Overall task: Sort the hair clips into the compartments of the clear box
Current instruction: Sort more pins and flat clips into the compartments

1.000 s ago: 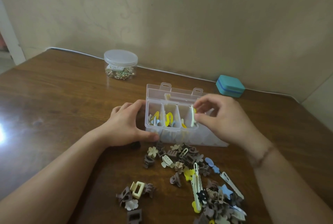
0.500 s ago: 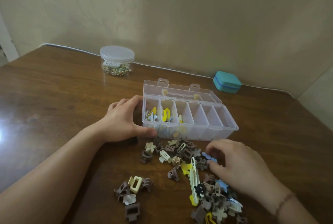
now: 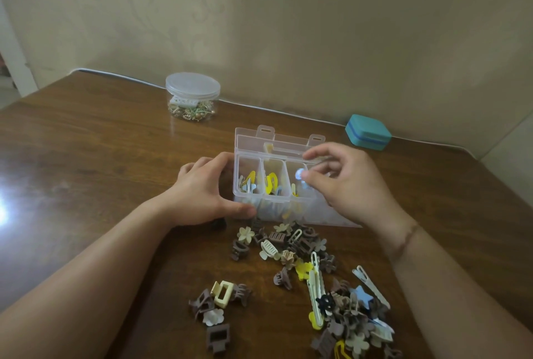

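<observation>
The clear box [image 3: 249,142] stands open on the wooden table, lid tilted back. Its three left compartments hold yellow, blue and pale clips [image 3: 271,184]. My left hand [image 3: 202,192] grips the box's left end, thumb on the front wall. My right hand [image 3: 346,182] hovers over the third compartment and pinches a small pale blue clip [image 3: 300,175] between thumb and forefinger; it hides the box's right half. A loose pile of brown, beige, yellow and blue clips [image 3: 305,269] lies on the table in front of the box.
A round clear jar [image 3: 192,96] with small trinkets stands at the back left. A teal case [image 3: 367,133] sits at the back right by the wall. A white cable [image 3: 259,109] runs along the table's far edge.
My right hand has come up from the pile with a pale blue clip and now holds it over the third compartment. The left hand stays on the box.
</observation>
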The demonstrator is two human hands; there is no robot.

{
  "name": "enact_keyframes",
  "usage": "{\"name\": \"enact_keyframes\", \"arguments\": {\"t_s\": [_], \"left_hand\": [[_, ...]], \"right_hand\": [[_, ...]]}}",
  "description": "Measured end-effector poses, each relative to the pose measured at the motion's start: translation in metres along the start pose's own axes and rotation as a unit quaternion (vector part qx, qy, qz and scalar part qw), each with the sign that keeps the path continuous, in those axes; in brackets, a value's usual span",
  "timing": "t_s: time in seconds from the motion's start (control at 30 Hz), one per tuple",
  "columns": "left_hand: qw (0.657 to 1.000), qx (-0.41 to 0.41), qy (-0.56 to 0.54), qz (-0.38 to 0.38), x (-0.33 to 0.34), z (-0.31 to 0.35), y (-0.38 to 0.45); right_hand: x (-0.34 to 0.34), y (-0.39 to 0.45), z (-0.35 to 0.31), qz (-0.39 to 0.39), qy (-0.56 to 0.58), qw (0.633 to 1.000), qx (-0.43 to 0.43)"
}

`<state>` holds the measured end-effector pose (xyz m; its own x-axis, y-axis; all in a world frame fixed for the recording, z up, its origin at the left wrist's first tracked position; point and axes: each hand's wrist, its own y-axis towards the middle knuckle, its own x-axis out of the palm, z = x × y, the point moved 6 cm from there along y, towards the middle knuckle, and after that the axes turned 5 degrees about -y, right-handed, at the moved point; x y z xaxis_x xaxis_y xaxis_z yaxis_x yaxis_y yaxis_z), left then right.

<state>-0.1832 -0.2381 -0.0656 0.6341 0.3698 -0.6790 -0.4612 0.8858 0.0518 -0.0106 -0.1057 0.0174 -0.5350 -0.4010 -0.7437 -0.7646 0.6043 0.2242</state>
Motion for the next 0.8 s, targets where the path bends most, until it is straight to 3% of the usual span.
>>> {"name": "enact_keyframes", "arguments": {"t_s": [0.2, 0.43, 0.7, 0.8], "left_hand": [[1.000, 0.005, 0.003, 0.002, 0.001, -0.002, 0.001], [1.000, 0.000, 0.004, -0.003, 0.001, -0.002, 0.001], [1.000, 0.001, 0.006, 0.001, 0.002, -0.004, 0.003], [1.000, 0.003, 0.006, 0.001, 0.002, -0.006, 0.003]], "right_hand": [[-0.011, -0.019, 0.003, 0.045, -0.097, 0.994, -0.039], [-0.020, -0.095, 0.042, -0.116, -0.313, 0.942, -0.031], [-0.019, -0.094, 0.050, -0.155, -0.296, 0.942, -0.019], [-0.033, -0.066, 0.014, -0.080, -0.197, 0.976, -0.053]]}}
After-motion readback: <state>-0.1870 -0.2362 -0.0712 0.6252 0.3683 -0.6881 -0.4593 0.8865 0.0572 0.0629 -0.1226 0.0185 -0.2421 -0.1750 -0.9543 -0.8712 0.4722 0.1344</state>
